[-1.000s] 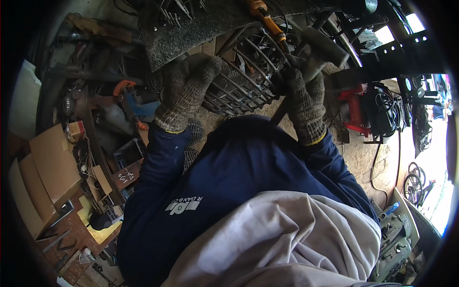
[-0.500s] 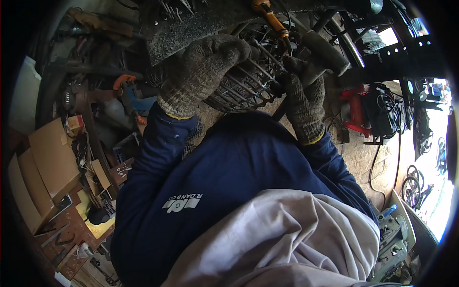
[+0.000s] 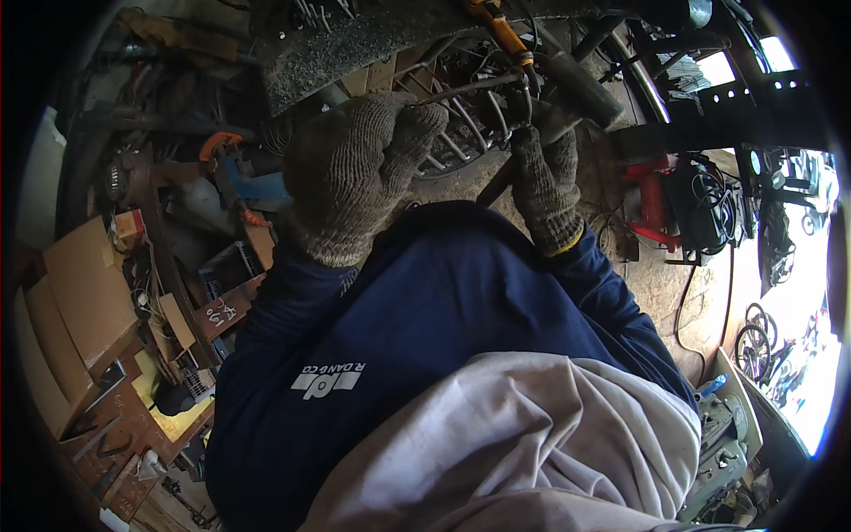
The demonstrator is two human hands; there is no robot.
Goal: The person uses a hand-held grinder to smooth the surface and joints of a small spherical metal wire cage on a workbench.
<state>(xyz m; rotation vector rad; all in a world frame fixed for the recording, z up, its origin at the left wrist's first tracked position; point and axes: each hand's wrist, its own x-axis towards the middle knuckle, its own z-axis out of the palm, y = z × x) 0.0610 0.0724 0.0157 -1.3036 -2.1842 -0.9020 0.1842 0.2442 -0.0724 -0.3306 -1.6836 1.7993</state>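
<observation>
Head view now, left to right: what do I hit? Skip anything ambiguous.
Open cardboard box → orange-and-blue tool → left gloved hand → barred metal frame → right gloved hand → red stand-like object → bicycle.

The wide head camera looks steeply down from close above the navy shirt [image 3: 461, 293], facing just beyond it

Gap between metal rods [image 3: 470, 121] and shirt [image 3: 443, 275]; workbench [image 3: 328, 66], orange tool [image 3: 501, 34] block beyond.
</observation>
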